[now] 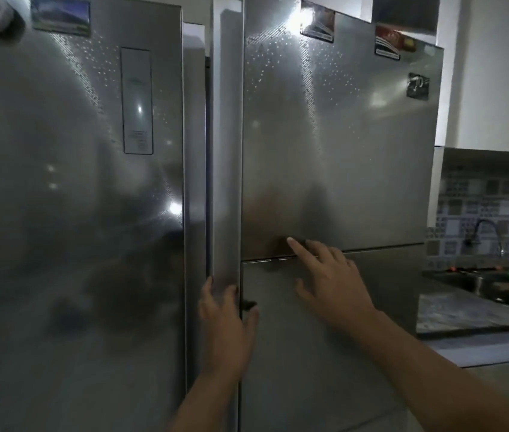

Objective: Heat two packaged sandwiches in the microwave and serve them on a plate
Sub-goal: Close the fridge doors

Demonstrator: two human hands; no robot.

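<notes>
Two hands meet the fridge doors [340, 151] at lower centre: left hand [226, 319] gripping a door edge, right hand [329, 282] spread flat. Sandwiches unseen; heating and plating remain.

Left hand [226, 319], right hand [334, 285]: bare; seemingly sleeveless forearms.

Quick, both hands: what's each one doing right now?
Left hand: gripping the edge of the lower right fridge door.
Right hand: open, fingers spread, holding nothing, at the seam between the right-side doors.
</notes>
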